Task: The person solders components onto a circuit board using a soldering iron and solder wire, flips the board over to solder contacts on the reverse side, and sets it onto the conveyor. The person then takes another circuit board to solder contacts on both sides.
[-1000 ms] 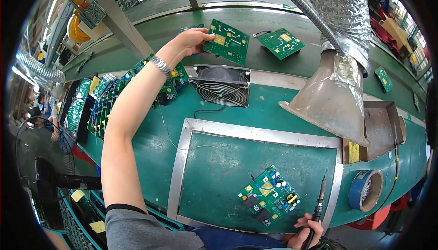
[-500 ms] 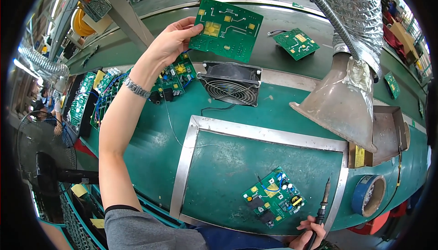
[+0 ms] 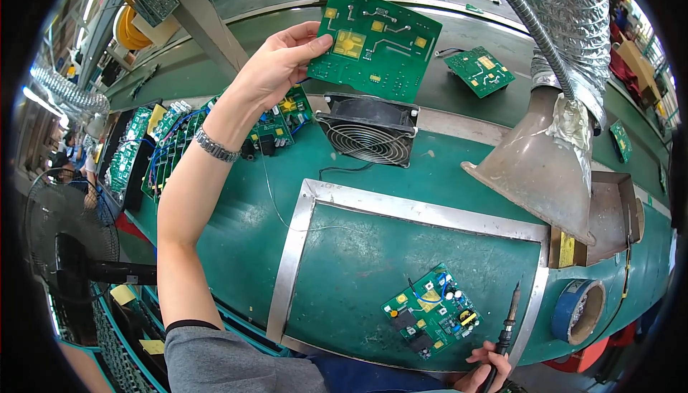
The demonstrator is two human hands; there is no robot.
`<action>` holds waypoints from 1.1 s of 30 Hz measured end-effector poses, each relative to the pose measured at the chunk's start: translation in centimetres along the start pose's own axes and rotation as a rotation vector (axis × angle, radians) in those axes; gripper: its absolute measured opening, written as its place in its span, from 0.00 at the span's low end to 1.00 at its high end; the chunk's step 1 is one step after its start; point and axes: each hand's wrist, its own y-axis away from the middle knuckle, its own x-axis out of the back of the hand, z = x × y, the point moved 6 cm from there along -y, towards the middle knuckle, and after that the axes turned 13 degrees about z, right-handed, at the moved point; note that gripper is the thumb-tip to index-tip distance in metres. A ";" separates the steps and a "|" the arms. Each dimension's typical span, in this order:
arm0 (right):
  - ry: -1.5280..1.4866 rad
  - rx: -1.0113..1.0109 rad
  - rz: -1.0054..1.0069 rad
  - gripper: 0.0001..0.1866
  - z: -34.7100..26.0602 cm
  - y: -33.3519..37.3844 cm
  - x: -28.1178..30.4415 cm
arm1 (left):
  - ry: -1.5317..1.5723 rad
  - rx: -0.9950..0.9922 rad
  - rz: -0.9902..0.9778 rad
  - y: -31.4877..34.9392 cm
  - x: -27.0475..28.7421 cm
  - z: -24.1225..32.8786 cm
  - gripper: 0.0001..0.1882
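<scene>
the left hand (image 3: 287,67) holds a green circuit board (image 3: 383,49) up past the square fan (image 3: 369,131), fingers clamped on its left edge. nearer than the fan, the right hand (image 3: 489,368) wraps its fingers around a soldering iron (image 3: 507,332), beside a second board (image 3: 433,310) on the table (image 3: 244,210). the step appears to be board transfer; the next move likely calls for clearance from the fan.

no readable lettering, numbers or signs

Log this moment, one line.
left hand: holds green rectangular circuit board | right hand: holds black-handled soldering iron | green bench: populated green board
</scene>
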 end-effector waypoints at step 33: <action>0.125 0.014 0.141 0.18 0.3 1.0 0.3 | -0.477 0.418 -0.213 -10.2 -7.3 -8.5 0.20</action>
